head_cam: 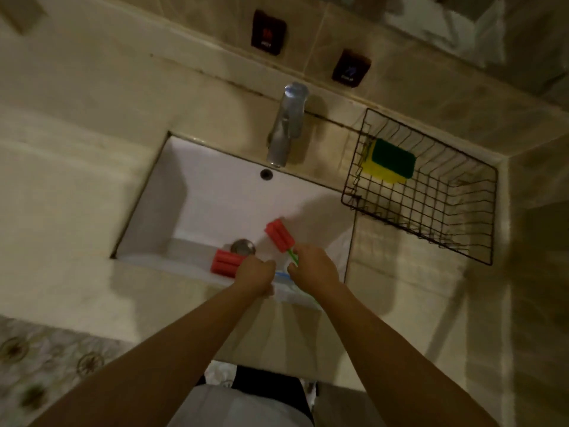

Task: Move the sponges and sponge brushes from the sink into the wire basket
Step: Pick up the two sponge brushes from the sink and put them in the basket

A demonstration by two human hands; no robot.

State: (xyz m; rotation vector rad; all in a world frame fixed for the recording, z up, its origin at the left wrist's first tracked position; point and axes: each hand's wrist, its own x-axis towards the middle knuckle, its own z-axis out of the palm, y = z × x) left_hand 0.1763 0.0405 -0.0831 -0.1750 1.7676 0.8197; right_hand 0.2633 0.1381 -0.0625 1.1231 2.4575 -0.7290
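Two sponge brushes with red foam heads are in the white sink [221,192]. My right hand [314,266] is closed around the green handle of one sponge brush [278,235], whose red head points up and left above the drain. My left hand [255,274] is closed on the handle end of the other sponge brush [226,262], which lies near the sink's front wall; a bit of blue handle shows between my hands. A yellow sponge with a green scrub side [389,160] lies in the far left corner of the black wire basket [431,217].
A chrome faucet [288,124] stands behind the sink, its spout over the basin. The metal drain [243,245] sits just beyond my hands. The basket rests on the beige counter right of the sink, against the tiled wall. Two dark wall plates [268,32] hang above.
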